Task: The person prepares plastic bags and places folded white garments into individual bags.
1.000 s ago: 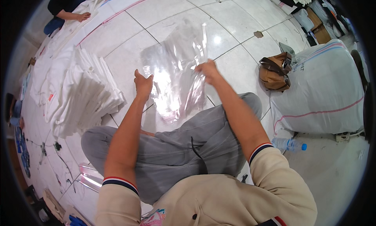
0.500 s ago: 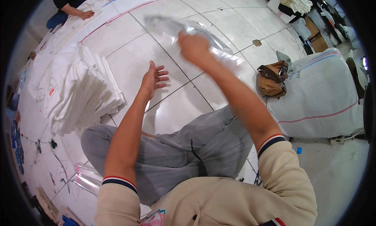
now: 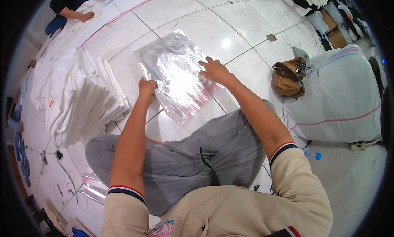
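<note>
Clear, shiny plastic bags (image 3: 178,77) lie in a loose stack on the tiled floor in front of my crossed legs. My left hand (image 3: 147,87) is closed on their left edge. My right hand (image 3: 211,69) touches their right part with its fingers apart. To the left stands a tall, slanting pile of folded white cloth (image 3: 84,97), a small orange mark on its side.
Another person (image 3: 67,9) sits at upper left, hand on white cloth. At right are a brown bag (image 3: 287,83), a large white sack (image 3: 332,101), a water bottle (image 3: 312,155) and piled goods (image 3: 328,19). A clear plastic piece (image 3: 92,187) lies beside my left knee.
The bags, blurred and swung up toward the back half a second ago, now lie flat nearer me. My left hand has closed on their edge; my right hand has moved down and opened.
</note>
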Demonstrator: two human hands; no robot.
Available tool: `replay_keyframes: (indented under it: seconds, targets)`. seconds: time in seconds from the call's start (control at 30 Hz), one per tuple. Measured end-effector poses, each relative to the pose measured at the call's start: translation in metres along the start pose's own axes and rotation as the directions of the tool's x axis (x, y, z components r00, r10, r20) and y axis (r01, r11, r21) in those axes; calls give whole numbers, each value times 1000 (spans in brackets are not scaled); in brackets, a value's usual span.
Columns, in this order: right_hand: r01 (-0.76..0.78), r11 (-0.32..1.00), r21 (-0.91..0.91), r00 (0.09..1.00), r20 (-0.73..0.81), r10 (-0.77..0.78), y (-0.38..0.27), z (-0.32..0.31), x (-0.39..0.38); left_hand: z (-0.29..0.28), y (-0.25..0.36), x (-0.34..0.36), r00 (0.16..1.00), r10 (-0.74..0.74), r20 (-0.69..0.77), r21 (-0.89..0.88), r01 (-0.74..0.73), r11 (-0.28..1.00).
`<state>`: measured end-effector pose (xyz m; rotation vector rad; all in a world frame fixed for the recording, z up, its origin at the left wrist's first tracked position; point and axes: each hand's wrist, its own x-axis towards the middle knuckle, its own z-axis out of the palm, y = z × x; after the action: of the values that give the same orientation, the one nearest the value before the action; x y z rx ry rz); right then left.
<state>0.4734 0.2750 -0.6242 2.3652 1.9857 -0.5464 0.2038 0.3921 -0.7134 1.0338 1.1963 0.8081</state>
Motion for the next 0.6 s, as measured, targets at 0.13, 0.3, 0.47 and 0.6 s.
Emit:
replay_keyframes:
  seconds: [0.13, 0.3, 0.47, 0.6]
  targets:
    - [-55, 994, -99, 994, 93, 64, 16, 41, -15, -8, 14, 3, 968, 48, -246, 49, -37, 998]
    - [-123, 985, -121, 990, 48, 129, 2, 54, -2, 8, 21, -26, 872, 408, 271, 599, -484, 637]
    - [-116, 988, -106, 992, 39, 120, -2, 48, -6, 40, 15, -69, 728, 44, 684, 730, -683, -25]
    - [-147, 983, -114, 988, 30, 151, -1, 50, -8, 15, 43, -69, 882, -146, 448, 886, -460, -61]
